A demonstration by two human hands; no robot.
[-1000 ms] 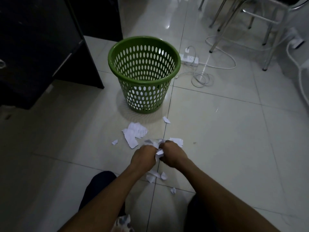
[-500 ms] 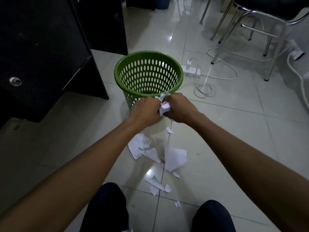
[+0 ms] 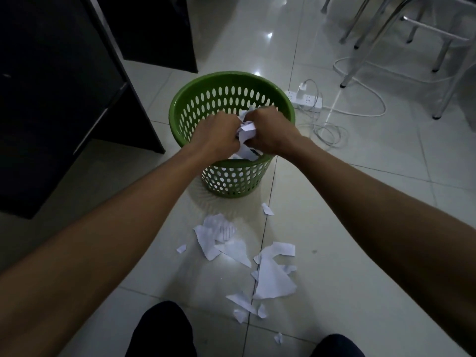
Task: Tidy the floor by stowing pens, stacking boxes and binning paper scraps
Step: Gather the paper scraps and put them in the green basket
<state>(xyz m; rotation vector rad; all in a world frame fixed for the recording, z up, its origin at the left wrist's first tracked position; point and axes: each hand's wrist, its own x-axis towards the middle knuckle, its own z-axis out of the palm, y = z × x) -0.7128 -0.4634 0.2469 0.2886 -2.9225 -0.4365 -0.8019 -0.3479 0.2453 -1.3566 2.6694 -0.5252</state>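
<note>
You are clamping a bunch of paper scraps [image 3: 246,132] between your closed left hand [image 3: 217,136] and right hand [image 3: 271,131], holding it over the green bin [image 3: 180,112] so it drops inside, with more scraps [image 3: 273,276] lying nearer.

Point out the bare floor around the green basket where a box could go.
Bare tile lies left of the basket, up to the dark cabinet, and right of the scraps. Behind-right is crowded by the power strip, cables and chair legs.
</note>
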